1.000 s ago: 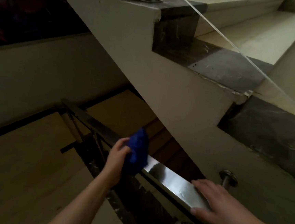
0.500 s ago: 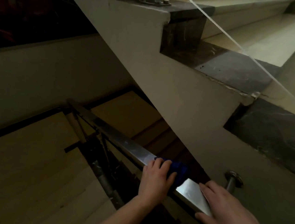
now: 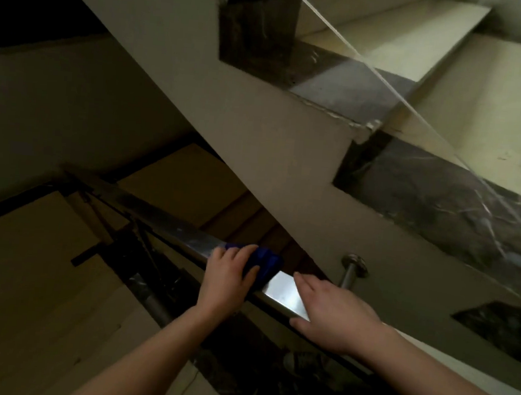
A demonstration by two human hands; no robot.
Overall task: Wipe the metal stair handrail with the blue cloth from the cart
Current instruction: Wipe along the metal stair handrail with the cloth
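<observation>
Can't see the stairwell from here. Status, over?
Left hand holds blue cloth on handrail. Right hand flat on handrail, close beside cloth. No other obstruction seen.

**Open lane up the rail, tight squeeze on the wall side**

Past the left hand and its blue cloth, the handrail top runs bare all the way to its far end, an open lane. Only a short bare stretch sits between the two hands. The right hand lies flat across the near end. Along the rail's right edge the sloping stair wall stands near, the gap is narrow, and a metal bracket bridges it just beside the right hand. Off the left edge there is open air above the lower steps, with dark struts crowding underneath.
</observation>
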